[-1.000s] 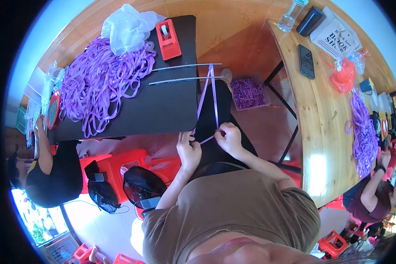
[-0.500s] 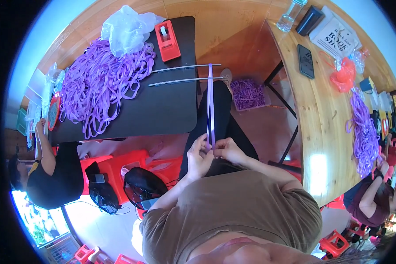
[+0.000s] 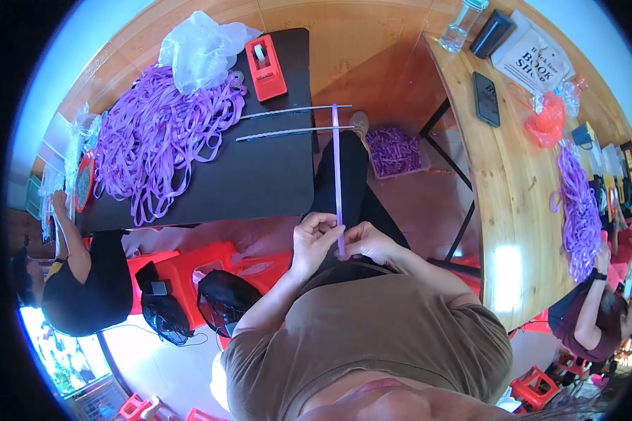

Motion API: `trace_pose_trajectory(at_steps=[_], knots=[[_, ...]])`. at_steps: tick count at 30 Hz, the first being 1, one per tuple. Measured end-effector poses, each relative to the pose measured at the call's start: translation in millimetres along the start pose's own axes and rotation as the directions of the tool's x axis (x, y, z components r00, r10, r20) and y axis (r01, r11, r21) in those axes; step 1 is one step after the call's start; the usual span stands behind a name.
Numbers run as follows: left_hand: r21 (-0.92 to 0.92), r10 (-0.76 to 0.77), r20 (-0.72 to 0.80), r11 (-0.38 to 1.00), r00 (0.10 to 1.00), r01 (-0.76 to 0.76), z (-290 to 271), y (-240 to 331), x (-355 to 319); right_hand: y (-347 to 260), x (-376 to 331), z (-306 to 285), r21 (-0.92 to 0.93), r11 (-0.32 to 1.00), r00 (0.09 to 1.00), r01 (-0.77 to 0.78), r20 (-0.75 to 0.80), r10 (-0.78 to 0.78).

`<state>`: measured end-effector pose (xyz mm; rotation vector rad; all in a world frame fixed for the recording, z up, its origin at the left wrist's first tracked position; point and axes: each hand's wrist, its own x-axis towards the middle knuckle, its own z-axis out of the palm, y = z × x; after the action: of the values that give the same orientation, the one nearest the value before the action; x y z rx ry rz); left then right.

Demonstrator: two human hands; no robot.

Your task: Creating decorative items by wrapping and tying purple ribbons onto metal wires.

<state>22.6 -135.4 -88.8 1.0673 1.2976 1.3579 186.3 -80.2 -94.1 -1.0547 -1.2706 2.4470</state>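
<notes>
A narrow purple ribbon (image 3: 338, 175) runs taut from the farther of two thin metal rods (image 3: 288, 112) down to my hands, crossing the nearer rod on the way. My left hand (image 3: 316, 244) pinches it between thumb and fingers near its lower end. Just to the right, my right hand (image 3: 369, 243) has its fingertips closed on the ribbon's tail, close above my lap. Both rods stick out past the right edge of the black table (image 3: 260, 175). A large heap of purple ribbon (image 3: 158, 140) lies on that table.
A red tape dispenser (image 3: 265, 70) and a clear plastic bag (image 3: 200, 52) are by the heap. Below, a bin of purple pieces (image 3: 396, 151) stands on the floor. The wooden table (image 3: 498, 182) on the right bears a phone (image 3: 486, 98) and more ribbon. Co-workers sit at both sides.
The ribbon's two strands, spread apart before, now lie together as one band. Both hands have shifted slightly, the left one a little leftward. At the right, a co-worker's arm has risen.
</notes>
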Motion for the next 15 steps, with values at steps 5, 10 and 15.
trace_pose_trajectory(at_steps=[5,10,15], knots=[[-0.122,-0.179,0.031,0.976,0.983,0.181,6.3,5.8,-0.5,-1.4,0.4,-3.0,0.008,1.000,1.000,-0.021,0.020,0.021],[-0.031,-0.195,0.075,0.980,0.978,0.198,5.3,-3.5,2.9,4.7,3.5,-10.5,-0.017,0.999,0.997,0.030,0.070,-0.029],[-0.060,-0.149,-0.012,0.987,0.989,0.148,9.1,-11.7,24.1,6.5,3.3,-10.8,-0.112,0.988,0.994,0.108,0.046,-0.103]])
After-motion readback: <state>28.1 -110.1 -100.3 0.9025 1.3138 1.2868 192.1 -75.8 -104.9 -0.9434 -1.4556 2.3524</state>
